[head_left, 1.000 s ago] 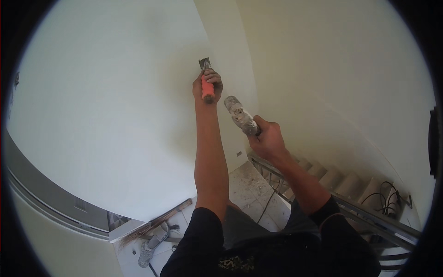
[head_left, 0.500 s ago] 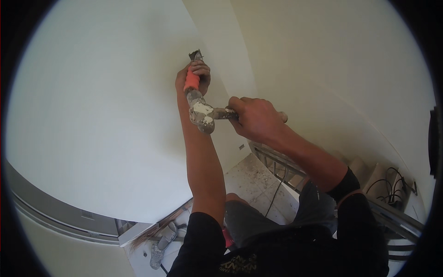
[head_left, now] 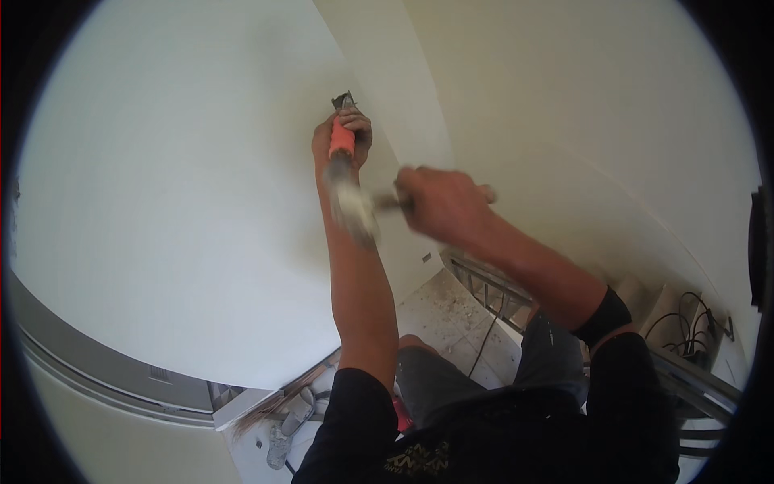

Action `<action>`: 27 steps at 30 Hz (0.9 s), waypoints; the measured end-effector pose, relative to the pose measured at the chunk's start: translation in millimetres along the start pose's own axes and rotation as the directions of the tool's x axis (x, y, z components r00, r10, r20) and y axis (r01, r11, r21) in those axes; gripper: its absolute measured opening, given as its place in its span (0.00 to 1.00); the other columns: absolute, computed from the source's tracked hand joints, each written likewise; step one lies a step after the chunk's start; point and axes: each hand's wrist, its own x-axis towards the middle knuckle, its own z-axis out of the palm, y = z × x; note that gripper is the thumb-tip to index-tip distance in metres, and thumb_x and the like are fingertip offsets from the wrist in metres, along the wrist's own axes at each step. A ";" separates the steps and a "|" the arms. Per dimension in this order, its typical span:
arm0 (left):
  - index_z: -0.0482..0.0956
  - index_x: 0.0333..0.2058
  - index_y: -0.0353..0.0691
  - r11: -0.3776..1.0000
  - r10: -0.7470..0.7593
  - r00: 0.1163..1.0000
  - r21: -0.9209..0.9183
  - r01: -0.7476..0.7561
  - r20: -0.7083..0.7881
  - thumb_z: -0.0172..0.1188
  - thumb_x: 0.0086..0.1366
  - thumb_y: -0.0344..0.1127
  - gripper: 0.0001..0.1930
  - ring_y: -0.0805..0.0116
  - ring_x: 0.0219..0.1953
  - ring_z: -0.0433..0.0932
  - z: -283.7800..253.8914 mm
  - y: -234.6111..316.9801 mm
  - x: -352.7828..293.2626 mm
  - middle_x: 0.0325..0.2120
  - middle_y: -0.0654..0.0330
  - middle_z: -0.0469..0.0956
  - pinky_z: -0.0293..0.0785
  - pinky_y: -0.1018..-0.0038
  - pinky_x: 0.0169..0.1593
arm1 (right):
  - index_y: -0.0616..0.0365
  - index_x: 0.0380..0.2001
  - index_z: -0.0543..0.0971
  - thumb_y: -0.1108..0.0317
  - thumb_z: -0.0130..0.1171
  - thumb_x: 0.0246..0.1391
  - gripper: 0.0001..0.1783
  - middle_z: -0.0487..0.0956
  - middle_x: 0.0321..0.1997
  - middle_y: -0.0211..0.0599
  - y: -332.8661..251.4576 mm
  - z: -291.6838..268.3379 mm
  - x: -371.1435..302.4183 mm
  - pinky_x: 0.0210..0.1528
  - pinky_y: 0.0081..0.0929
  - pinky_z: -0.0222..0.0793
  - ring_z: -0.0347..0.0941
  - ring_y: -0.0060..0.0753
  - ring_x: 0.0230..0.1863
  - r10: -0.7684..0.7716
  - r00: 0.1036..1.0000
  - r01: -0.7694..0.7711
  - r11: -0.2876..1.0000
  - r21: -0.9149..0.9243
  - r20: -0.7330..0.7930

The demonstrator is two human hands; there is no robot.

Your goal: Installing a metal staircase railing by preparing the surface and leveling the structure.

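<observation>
High on the white wall, my left hand (head_left: 362,133) is closed around a chisel (head_left: 341,139) with an orange-red grip. The chisel's far end meets a small dark opening (head_left: 339,102) in the wall; its exact tip is hard to make out. My right hand (head_left: 448,202) grips the short handle of a hammer (head_left: 355,208), whose head is spattered with whitish plaster. Motion blurs the hammer head. It is close to the chisel's near end, in front of my left forearm; whether they touch I cannot tell.
A metal stair railing (head_left: 500,294) runs along the lower right, with steps and a black cable (head_left: 695,323) beyond it. Rubble (head_left: 439,310) lies on the tiled floor. Grey dusty slippers (head_left: 289,427) and thin reddish-brown rods (head_left: 270,407) are at lower left.
The hammer head has gone from sharp to blurred as my right hand swings it. My left hand and the chisel appear slightly lower and farther right in view.
</observation>
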 end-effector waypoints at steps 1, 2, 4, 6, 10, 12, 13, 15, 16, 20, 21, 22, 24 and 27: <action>0.65 0.32 0.31 1.000 -0.006 1.000 -0.002 0.006 -0.004 0.45 0.61 0.25 0.03 0.73 0.22 0.67 -2.8 -1.4 -0.8 0.23 0.62 0.68 0.69 0.81 0.26 | 0.54 0.29 0.72 0.67 0.59 0.44 0.09 0.74 0.24 0.39 6.1 1.7 8.6 0.26 0.41 0.69 0.74 0.46 0.24 0.123 0.990 -0.117 0.989 -0.085 0.070; 0.65 0.30 0.31 0.999 0.002 1.000 -0.036 -0.002 0.006 0.45 0.60 0.23 0.02 0.73 0.22 0.67 -5.2 -2.6 -1.7 0.22 0.62 0.68 0.70 0.80 0.26 | 0.53 0.28 0.72 0.68 0.60 0.42 0.09 0.74 0.24 0.38 8.8 1.3 11.9 0.25 0.39 0.70 0.74 0.45 0.24 0.250 0.960 -0.225 0.958 -0.178 0.128; 0.65 0.29 0.30 0.998 0.060 0.998 0.019 -0.060 -0.009 0.44 0.58 0.21 0.01 0.72 0.23 0.67 -2.8 0.6 -6.4 0.21 0.61 0.67 0.70 0.78 0.26 | 0.53 0.29 0.73 0.68 0.60 0.41 0.09 0.74 0.23 0.38 -0.3 1.4 6.5 0.25 0.39 0.70 0.74 0.45 0.24 0.153 0.986 -0.146 0.985 -0.090 0.066; 0.65 0.29 0.30 0.999 0.037 0.999 0.026 -0.037 -0.017 0.44 0.58 0.21 0.01 0.72 0.23 0.67 -2.0 2.1 -7.9 0.22 0.60 0.67 0.70 0.79 0.26 | 0.54 0.29 0.73 0.69 0.60 0.42 0.09 0.74 0.23 0.39 -10.2 -1.6 -5.0 0.26 0.39 0.70 0.74 0.45 0.24 0.012 0.999 -0.011 1.000 0.017 -0.040; 0.65 0.30 0.29 0.999 0.029 1.000 0.015 -0.029 0.002 0.45 0.59 0.22 0.02 0.71 0.23 0.68 -4.5 6.8 -1.3 0.22 0.59 0.68 0.70 0.79 0.26 | 0.54 0.30 0.73 0.69 0.60 0.42 0.09 0.74 0.23 0.40 6.2 6.4 12.2 0.27 0.40 0.70 0.74 0.46 0.25 0.326 0.927 -0.313 0.945 -0.096 0.186; 0.65 0.31 0.30 0.997 0.075 0.997 0.018 -0.076 0.011 0.46 0.59 0.23 0.02 0.71 0.23 0.68 -5.0 3.4 -0.7 0.23 0.59 0.68 0.71 0.79 0.27 | 0.55 0.30 0.74 0.69 0.60 0.43 0.09 0.75 0.23 0.41 -2.5 9.9 -2.2 0.28 0.41 0.70 0.74 0.47 0.25 0.155 0.987 -0.156 0.987 0.034 0.027; 0.65 0.31 0.30 0.997 0.071 0.997 0.021 -0.072 0.021 0.46 0.59 0.23 0.02 0.71 0.23 0.68 -2.0 -1.7 2.9 0.23 0.59 0.68 0.71 0.79 0.27 | 0.55 0.30 0.74 0.69 0.60 0.43 0.09 0.75 0.23 0.41 4.1 11.4 -2.3 0.28 0.41 0.70 0.74 0.47 0.25 0.152 0.988 -0.152 0.988 0.028 0.019; 0.66 0.32 0.33 0.987 0.146 0.987 0.079 -0.140 -0.072 0.44 0.64 0.29 0.06 0.74 0.20 0.67 -0.6 -7.0 3.1 0.22 0.61 0.68 0.68 0.79 0.23 | 0.56 0.29 0.74 0.69 0.59 0.44 0.08 0.75 0.22 0.41 10.6 15.1 -6.3 0.28 0.42 0.70 0.74 0.49 0.25 0.071 0.994 -0.065 0.996 0.068 -0.089; 0.66 0.32 0.33 0.987 0.148 0.986 0.079 -0.142 -0.077 0.44 0.64 0.29 0.06 0.74 0.20 0.67 -1.2 -6.2 -0.1 0.22 0.61 0.68 0.68 0.79 0.23 | 0.56 0.29 0.74 0.69 0.59 0.44 0.08 0.75 0.22 0.41 7.2 16.6 -9.5 0.28 0.42 0.70 0.74 0.49 0.25 0.073 0.994 -0.067 0.995 0.073 -0.086; 0.67 0.32 0.34 0.989 0.125 0.985 0.098 -0.114 -0.116 0.43 0.65 0.31 0.07 0.74 0.20 0.67 2.5 -6.4 3.4 0.22 0.62 0.68 0.68 0.79 0.23 | 0.56 0.29 0.73 0.68 0.59 0.45 0.07 0.75 0.21 0.43 2.2 15.9 -6.9 0.28 0.43 0.69 0.74 0.50 0.24 0.185 0.982 -0.182 0.978 0.099 -0.026; 0.67 0.32 0.34 0.981 0.167 0.973 0.129 -0.147 -0.162 0.42 0.65 0.32 0.07 0.74 0.20 0.68 -0.1 -7.8 3.2 0.22 0.63 0.68 0.67 0.79 0.23 | 0.56 0.28 0.73 0.68 0.58 0.45 0.07 0.75 0.21 0.44 5.3 16.9 -5.2 0.27 0.43 0.69 0.73 0.51 0.24 0.238 0.971 -0.238 0.968 0.084 0.003; 0.67 0.31 0.35 0.980 0.166 0.972 0.137 -0.145 -0.163 0.42 0.66 0.32 0.08 0.74 0.20 0.68 -0.2 -7.5 5.8 0.22 0.63 0.68 0.67 0.79 0.22 | 0.57 0.27 0.72 0.68 0.58 0.46 0.07 0.75 0.21 0.45 9.1 17.5 -2.8 0.27 0.43 0.69 0.73 0.51 0.24 0.292 0.956 -0.293 0.954 0.068 0.032; 0.67 0.31 0.36 0.978 0.168 0.975 0.148 -0.147 -0.144 0.42 0.66 0.33 0.08 0.74 0.20 0.68 1.3 -4.2 13.3 0.22 0.63 0.68 0.67 0.79 0.22 | 0.58 0.27 0.72 0.68 0.57 0.46 0.06 0.74 0.20 0.46 17.8 13.7 4.6 0.27 0.43 0.69 0.73 0.53 0.25 0.282 0.959 -0.282 0.959 -0.009 0.043; 0.67 0.31 0.37 0.970 0.192 0.969 0.177 -0.164 -0.153 0.42 0.66 0.33 0.07 0.75 0.20 0.68 -2.5 -2.9 13.6 0.22 0.63 0.68 0.68 0.78 0.23 | 0.59 0.27 0.73 0.69 0.57 0.45 0.06 0.74 0.19 0.47 4.3 11.1 -14.6 0.27 0.43 0.68 0.73 0.53 0.25 0.161 0.979 -0.133 0.969 0.208 -0.126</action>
